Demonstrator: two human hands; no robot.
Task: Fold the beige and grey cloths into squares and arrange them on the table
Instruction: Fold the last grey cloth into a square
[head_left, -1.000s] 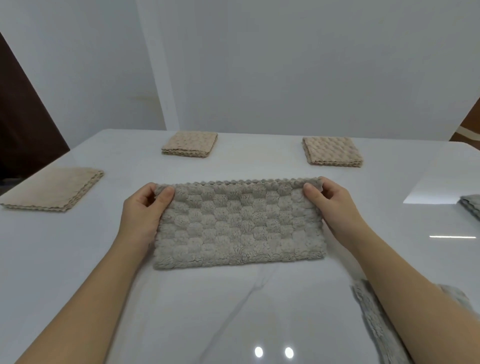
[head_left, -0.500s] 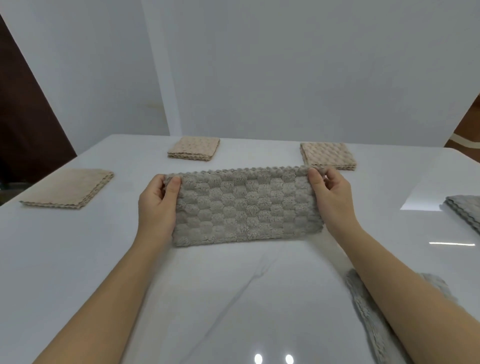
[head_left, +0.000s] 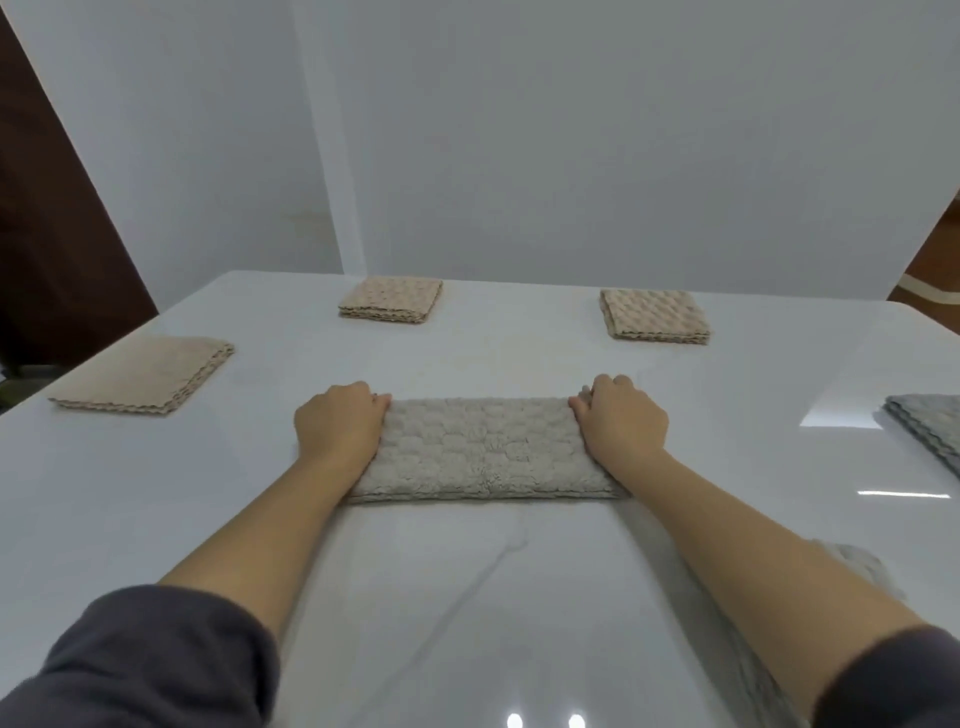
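The grey cloth (head_left: 483, 452) lies flat on the white surface (head_left: 519, 364) as a long, narrow folded strip running left to right, its thick folded edge facing the person. The left hand (head_left: 337, 426) sits knuckles-up over the left end of the grey cloth, its fingers (head_left: 358, 391) curled down at the far corner and the thumb laid on top, clamped on the fabric there. The right hand (head_left: 623, 423) mirrors it at the right end, its fingers (head_left: 605, 387) curled over that far corner and gripping it. Beyond the grey cloth, two folded squares lie well apart: the left beige square (head_left: 390, 300) and the right beige square (head_left: 654, 316). Far to the left of the grey cloth rests a larger beige cloth (head_left: 140, 376), folded flat. Far to its right, at the frame's edge, lies a folded grey pile (head_left: 930, 426). Nearer the person than the grey cloth, a crumpled pale cloth (head_left: 857, 566) shows partly from under the right forearm.
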